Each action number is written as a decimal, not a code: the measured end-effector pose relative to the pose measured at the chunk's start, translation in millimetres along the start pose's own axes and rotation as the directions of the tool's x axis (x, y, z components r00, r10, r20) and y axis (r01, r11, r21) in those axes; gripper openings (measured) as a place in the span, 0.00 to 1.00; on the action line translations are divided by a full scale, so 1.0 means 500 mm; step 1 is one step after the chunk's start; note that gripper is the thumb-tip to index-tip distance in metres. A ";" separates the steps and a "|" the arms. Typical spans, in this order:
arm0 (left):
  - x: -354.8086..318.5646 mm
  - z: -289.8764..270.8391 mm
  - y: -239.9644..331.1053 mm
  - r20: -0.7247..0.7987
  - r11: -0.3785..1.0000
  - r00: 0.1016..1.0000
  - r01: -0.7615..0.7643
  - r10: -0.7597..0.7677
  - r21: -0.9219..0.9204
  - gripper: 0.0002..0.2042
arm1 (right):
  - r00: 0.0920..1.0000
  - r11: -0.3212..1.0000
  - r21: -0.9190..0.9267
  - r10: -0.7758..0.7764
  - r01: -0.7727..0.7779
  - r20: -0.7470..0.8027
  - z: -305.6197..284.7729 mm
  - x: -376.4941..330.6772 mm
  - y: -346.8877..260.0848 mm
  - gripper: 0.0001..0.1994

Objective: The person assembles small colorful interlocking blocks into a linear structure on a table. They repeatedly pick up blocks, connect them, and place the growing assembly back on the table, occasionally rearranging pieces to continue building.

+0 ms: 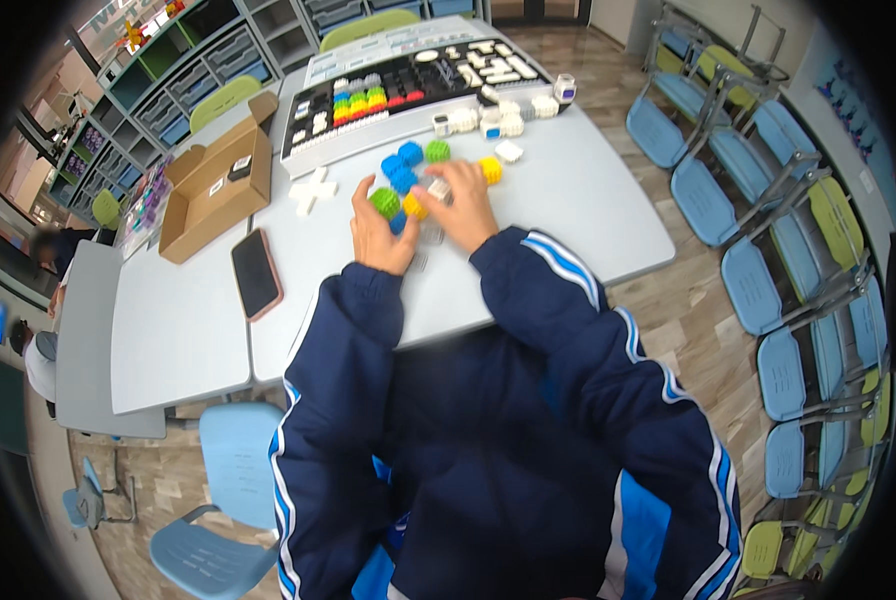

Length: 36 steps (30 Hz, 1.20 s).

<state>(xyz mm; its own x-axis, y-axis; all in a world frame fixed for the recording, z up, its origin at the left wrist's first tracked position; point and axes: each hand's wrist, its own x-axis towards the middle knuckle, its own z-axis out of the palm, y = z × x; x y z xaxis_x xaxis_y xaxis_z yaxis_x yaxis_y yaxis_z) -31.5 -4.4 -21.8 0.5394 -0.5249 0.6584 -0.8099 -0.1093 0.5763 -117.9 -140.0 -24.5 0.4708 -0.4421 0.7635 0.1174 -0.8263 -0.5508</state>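
My left hand (380, 242) curves its fingers and thumb around a green toy building block (384, 202) and a blue block (398, 222) below it. From the other side, my right hand (465, 208) bends its thumb and fingers over a yellow block (415, 207) and a pale block (438, 189). Just beyond both hands lies a cluster of blue blocks (402, 165), with another green block (437, 151) beside it. Past my right fingers is a second yellow block (490, 171). My fingers partly hide the joints between the held blocks.
A black-lined kit tray (413, 85) of sorted pieces fills the table's far side. White modules (501, 122) lie before it, and a white cross piece (313, 192) to the left. Further left are a cardboard box (213, 195) and a phone (257, 273). Stacked chairs (748, 285) stand right.
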 end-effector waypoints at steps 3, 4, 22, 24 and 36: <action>-0.002 -0.003 -0.007 0.030 0.992 0.995 0.094 -0.092 -0.082 0.35 | 0.996 0.998 0.018 -0.062 0.061 0.060 -0.008 -0.002 -0.018 0.16; -0.002 -0.002 -0.010 0.012 0.987 0.995 0.095 -0.094 -0.126 0.34 | 0.995 0.997 0.025 -0.073 0.072 0.070 -0.010 -0.003 -0.022 0.16; -0.002 -0.024 0.023 -0.016 0.932 0.934 -0.356 0.358 0.064 0.29 | 0.979 0.977 0.210 -0.071 0.029 0.192 -0.026 -0.005 -0.059 0.17; 0.000 -0.031 0.040 -0.004 0.950 0.951 -0.307 0.308 0.061 0.29 | 0.983 0.956 0.281 0.036 -0.087 0.181 -0.030 -0.008 -0.062 0.16; -0.003 -0.044 0.039 -0.022 0.880 0.880 -0.474 0.474 0.024 0.14 | 0.985 0.976 0.186 -0.133 0.112 0.108 -0.023 -0.012 -0.067 0.13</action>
<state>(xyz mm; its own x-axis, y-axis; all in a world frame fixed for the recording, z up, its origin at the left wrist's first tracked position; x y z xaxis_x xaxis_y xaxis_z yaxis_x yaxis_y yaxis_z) -43.1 12.8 -1.1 0.0955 -0.4956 0.8633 -0.9740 0.1326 0.1839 -134.8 -113.7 -6.5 0.5429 -0.2874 0.7891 0.3298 -0.7911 -0.5151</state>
